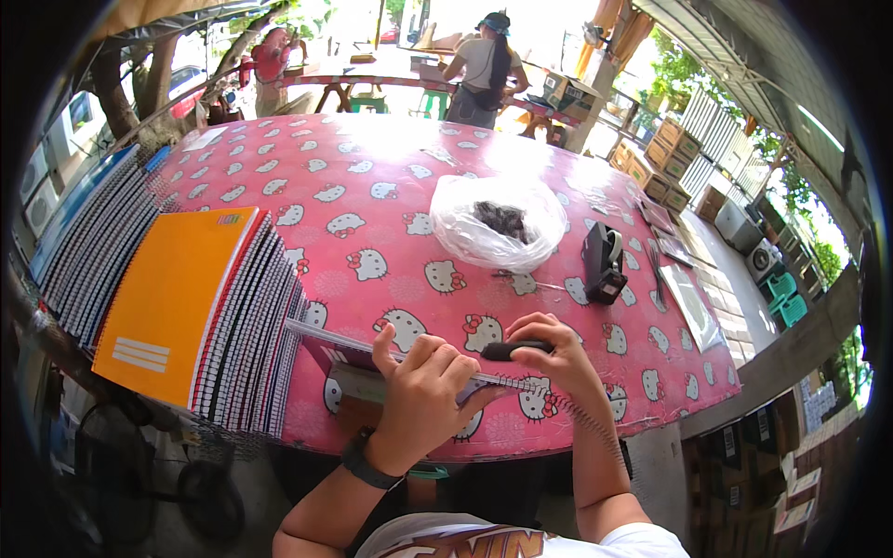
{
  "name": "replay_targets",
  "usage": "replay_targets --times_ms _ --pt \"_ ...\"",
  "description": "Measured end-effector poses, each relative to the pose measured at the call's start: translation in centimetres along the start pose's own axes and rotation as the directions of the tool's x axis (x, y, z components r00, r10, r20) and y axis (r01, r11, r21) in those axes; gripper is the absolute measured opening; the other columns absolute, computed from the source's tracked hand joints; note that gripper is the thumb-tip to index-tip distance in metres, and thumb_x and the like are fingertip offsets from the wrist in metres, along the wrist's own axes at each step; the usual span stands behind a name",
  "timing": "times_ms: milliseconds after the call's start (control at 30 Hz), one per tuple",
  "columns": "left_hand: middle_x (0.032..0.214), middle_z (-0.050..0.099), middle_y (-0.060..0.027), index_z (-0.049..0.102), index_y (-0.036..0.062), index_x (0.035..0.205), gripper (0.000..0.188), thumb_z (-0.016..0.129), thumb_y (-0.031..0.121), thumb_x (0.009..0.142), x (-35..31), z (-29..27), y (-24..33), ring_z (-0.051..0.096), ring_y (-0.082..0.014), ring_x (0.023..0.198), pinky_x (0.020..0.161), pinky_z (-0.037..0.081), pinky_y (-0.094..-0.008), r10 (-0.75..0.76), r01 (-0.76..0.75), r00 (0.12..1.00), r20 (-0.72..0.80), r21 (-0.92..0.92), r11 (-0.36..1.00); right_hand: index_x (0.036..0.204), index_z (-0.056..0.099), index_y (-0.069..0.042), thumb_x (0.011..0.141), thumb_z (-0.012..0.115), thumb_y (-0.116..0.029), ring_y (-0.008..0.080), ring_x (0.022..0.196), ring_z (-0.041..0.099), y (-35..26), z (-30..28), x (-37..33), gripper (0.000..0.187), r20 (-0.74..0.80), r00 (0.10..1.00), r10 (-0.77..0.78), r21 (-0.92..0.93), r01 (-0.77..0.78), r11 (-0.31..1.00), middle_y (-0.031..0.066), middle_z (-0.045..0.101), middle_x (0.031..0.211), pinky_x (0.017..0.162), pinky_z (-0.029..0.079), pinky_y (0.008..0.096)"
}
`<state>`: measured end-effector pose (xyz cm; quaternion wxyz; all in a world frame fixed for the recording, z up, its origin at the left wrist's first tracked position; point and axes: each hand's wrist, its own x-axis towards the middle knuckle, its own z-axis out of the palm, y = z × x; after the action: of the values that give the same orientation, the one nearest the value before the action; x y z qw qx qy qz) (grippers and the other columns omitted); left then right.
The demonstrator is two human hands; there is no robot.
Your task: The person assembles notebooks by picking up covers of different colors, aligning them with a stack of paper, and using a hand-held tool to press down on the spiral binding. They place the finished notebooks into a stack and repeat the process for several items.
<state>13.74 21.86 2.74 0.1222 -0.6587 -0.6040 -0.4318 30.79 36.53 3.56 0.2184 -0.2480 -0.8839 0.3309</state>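
Near the front edge of the table, my left hand (420,395) is closed around a thin notebook (333,350) held on its edge. A loose spiral wire coil (593,426) runs out from the notebook's right end and trails down past my right forearm. My right hand (551,358) grips a small black rounded object (507,351) just above the coil end; its exact kind is unclear. To the left stands a thick stack of spiral notebooks with an orange cover (177,298) facing up, beside another stack of spiral notebooks (98,242).
A pink patterned cloth covers the table (372,223). On it are a clear plastic bag (451,223) holding a dark tangle (500,219), a black tape dispenser (605,265) and a flat clear packet (693,302). A person (486,70) stands beyond the far edge; cardboard boxes (665,153) sit at right.
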Motion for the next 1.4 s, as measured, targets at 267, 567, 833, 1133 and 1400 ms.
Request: replay_targets --times_ms 267,567,833,1133,1400 --pt "0.077 0.057 0.0012 0.060 0.0153 0.073 0.032 0.074 0.044 0.066 0.4 -0.9 -0.7 0.055 -0.0186 0.091 0.104 0.008 -0.0543 -0.068 0.078 0.994 -0.088 0.106 0.991 0.093 0.063 0.004 0.082 0.057 -0.040 0.0197 0.100 0.054 -0.3 -0.7 0.8 0.045 0.063 0.993 -0.101 0.701 0.028 0.713 0.0133 0.060 0.103 0.088 0.041 0.0320" --pt "0.076 0.056 0.0007 0.063 0.0146 0.076 0.032 0.075 0.042 0.064 0.5 -1.7 -1.7 0.054 -0.0175 0.090 0.104 0.008 -0.0578 -0.087 0.087 0.996 0.024 0.036 0.996 0.094 0.063 0.003 0.082 0.059 -0.035 0.0197 0.096 0.056 -2.2 -0.8 2.5 0.040 0.209 0.919 -0.335 0.724 0.085 0.685 0.0144 0.060 0.104 0.086 0.042 0.0319" --pt "0.080 0.059 0.0007 0.061 0.0143 0.095 0.047 0.072 0.049 0.066 0.0 -2.5 -3.5 0.056 -0.0165 0.090 0.108 0.005 -0.0573 -0.109 0.114 0.992 -0.057 0.080 0.990 0.092 0.063 0.004 0.079 0.054 -0.057 0.0257 0.106 0.054 -2.9 0.3 3.8 0.063 0.292 0.896 -0.333 0.657 0.066 0.751 0.0191 0.060 0.105 0.092 0.041 0.0366" --pt "0.101 0.059 -0.0018 0.055 0.0120 0.112 0.064 0.071 0.053 0.066 -0.2 -2.7 -4.0 0.053 -0.0184 0.104 0.108 0.006 -0.0572 -0.107 0.108 0.994 -0.013 0.120 0.987 0.093 0.063 0.003 0.079 0.054 -0.063 0.0257 0.103 0.056 -2.4 0.4 6.8 0.068 0.302 0.945 -0.126 -0.079 0.157 0.984 0.0166 0.061 0.101 0.090 0.042 0.0384" --pt "0.130 0.044 -0.0153 0.021 0.0023 0.143 0.097 0.081 0.021 0.069 -3.0 -1.1 -8.9 0.044 -0.0193 0.117 0.098 0.037 -0.0320 -0.560 0.247 0.776 -0.290 -0.678 0.692 0.099 0.062 0.003 0.080 0.059 -0.051 0.0219 0.103 0.055 -3.1 0.9 6.2 0.058 0.301 0.938 -0.172 0.228 0.104 0.968 0.0144 0.058 0.111 0.091 0.041 0.0353"
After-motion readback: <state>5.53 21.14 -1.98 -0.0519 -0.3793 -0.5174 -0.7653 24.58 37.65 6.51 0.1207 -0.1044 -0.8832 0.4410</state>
